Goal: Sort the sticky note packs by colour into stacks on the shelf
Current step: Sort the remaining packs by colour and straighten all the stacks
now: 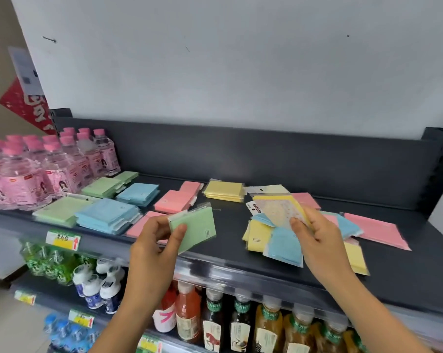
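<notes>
Mid-sort at the dark grey metal shelf (230, 225), judging by how things lie: colour stacks built on the left half, a mixed heap of wrapped sticky note packs (282, 244) not yet sorted on the right; the shelf's raised back panel (266, 159) closes the far side, while the near lip is open and a pack pushed too far forward could slide off onto the drinks below; a cluster of pink-capped clear water bottles (37, 169) crowds the left end, just beside the green stacks (60, 211), so room there is tight; the blue stacks (105, 215) sit next along, then the pink stacks (174, 201) and a single yellow stack (224, 191) near the back; bare shelf between the pink stacks and the heap gives me the freest lane for reaching in; my left hand (154, 240) grasps a flat pale green pack (197, 230) above the front edge, thumb on its face, fingers curled behind; my right hand (317, 240) pinches a yellow pack with a printed face and white header card (279, 208), lifted over the heap; the next move, as I judge it, is carrying the green pack left over the blue stacks without clipping them, and setting it squarely on green, clear of the bottles.
</notes>
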The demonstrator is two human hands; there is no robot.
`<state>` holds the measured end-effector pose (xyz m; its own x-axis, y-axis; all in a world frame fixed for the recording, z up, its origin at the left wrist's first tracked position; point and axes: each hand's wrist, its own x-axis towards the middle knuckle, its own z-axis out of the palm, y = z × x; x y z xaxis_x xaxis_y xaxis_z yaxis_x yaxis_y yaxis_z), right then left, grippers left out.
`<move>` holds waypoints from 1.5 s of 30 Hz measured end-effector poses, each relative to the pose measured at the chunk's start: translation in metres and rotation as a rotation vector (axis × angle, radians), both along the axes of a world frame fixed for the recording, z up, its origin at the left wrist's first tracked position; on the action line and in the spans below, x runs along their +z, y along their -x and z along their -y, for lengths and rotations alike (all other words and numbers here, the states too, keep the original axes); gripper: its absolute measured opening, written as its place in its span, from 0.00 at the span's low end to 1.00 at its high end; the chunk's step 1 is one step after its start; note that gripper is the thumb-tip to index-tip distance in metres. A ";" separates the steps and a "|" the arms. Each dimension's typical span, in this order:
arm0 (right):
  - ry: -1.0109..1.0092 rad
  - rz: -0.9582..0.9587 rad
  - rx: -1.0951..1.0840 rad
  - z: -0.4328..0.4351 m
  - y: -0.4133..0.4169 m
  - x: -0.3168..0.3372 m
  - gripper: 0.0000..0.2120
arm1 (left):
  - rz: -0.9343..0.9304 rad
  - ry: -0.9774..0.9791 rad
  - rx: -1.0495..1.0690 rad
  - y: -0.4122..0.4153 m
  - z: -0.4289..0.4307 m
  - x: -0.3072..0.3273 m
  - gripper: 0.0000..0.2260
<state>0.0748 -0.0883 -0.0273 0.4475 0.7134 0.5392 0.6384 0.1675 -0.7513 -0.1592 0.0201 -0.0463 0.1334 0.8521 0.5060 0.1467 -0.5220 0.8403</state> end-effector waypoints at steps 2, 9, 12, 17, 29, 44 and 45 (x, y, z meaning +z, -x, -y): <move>0.014 0.014 -0.007 -0.005 0.003 -0.001 0.12 | 0.009 -0.004 0.022 0.004 -0.006 0.000 0.06; -0.035 0.283 -0.122 -0.026 0.032 0.008 0.16 | 0.042 0.024 -0.001 0.024 -0.029 -0.001 0.02; -0.075 0.410 -0.244 -0.035 0.046 0.011 0.20 | 0.034 0.002 0.002 0.034 -0.041 0.000 0.04; -0.092 0.194 -0.278 -0.058 0.067 0.024 0.22 | 0.048 0.022 -0.054 0.049 -0.060 0.003 0.03; 0.021 0.505 -0.157 -0.112 0.043 0.056 0.10 | 0.050 0.041 -0.123 0.049 -0.104 0.007 0.03; 0.383 1.135 -0.111 -0.243 -0.017 0.025 0.19 | -0.017 0.060 -0.085 0.001 -0.178 0.023 0.02; 0.378 1.130 -0.102 -0.249 -0.019 0.021 0.18 | -0.028 0.072 -0.087 -0.001 -0.181 0.022 0.02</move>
<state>0.0934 0.1605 -0.0061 -0.0813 0.9002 0.4279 0.9670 -0.0328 0.2527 -0.1577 0.2014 -0.0243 0.2219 0.8707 0.4390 0.1270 -0.4722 0.8723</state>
